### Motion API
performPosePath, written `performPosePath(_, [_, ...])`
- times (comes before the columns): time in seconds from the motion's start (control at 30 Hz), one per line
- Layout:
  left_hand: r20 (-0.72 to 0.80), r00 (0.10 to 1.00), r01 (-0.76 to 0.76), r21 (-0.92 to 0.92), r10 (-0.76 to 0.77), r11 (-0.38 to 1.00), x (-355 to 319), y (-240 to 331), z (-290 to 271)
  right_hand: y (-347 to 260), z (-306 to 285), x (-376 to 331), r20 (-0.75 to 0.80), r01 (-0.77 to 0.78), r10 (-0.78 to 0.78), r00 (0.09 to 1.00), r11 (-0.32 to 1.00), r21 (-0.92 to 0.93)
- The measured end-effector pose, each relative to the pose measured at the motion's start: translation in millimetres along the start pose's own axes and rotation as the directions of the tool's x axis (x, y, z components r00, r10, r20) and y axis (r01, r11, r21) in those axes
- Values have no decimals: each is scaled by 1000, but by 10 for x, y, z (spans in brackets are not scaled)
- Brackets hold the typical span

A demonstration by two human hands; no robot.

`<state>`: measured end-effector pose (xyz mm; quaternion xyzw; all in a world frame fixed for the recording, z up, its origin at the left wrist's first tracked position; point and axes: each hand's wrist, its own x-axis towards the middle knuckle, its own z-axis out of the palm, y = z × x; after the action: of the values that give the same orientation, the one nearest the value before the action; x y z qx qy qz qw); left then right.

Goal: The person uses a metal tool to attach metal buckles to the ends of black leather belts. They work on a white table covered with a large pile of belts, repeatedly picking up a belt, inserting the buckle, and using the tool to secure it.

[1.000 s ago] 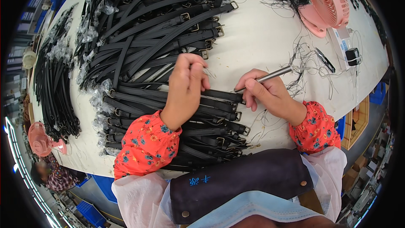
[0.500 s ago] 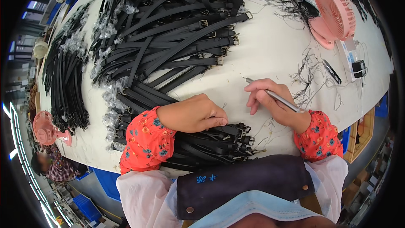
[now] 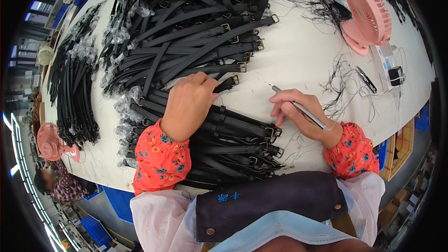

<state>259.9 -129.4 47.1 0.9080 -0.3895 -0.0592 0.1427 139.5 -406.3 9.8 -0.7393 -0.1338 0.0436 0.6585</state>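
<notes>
Black belts with metal buckles (image 3: 196, 42) lie in a large heap on the table, their buckle ends mostly pointing right. My left hand (image 3: 190, 105) is closed over one black belt (image 3: 226, 84), whose buckle sticks out to the right of the fingers. The fingertips are partly hidden behind the back of the hand. My right hand (image 3: 301, 112) grips a slim silver pen-shaped tool (image 3: 305, 113), its fine tip pointing up and left. More belts (image 3: 233, 151) lie close to me, between my forearms. The tool's tip is apart from the belts.
A pink fan (image 3: 368, 16) stands at the far right beside a white box (image 3: 382, 67). Loose black threads (image 3: 338, 84) and a dark cutter-like tool (image 3: 366, 79) lie nearby. On the left are another belt bundle (image 3: 77, 88) and a second pink fan (image 3: 51, 142).
My left hand has moved up and left from the near belts to the belt by the heap. More of the near belts now shows. My right hand has hardly moved.
</notes>
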Motion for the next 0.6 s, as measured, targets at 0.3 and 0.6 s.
performPosePath(0.3, [-187, 955, -265, -194, 230, 944, 62, 418, 373, 7, -70, 75, -145, 259, -310, 940, 921, -291])
performPosePath(0.6, [-119, 967, -256, -450, 226, 856, 81, 539, 437, 18, -34, 78, 2, 255, -285, 959, 858, -447])
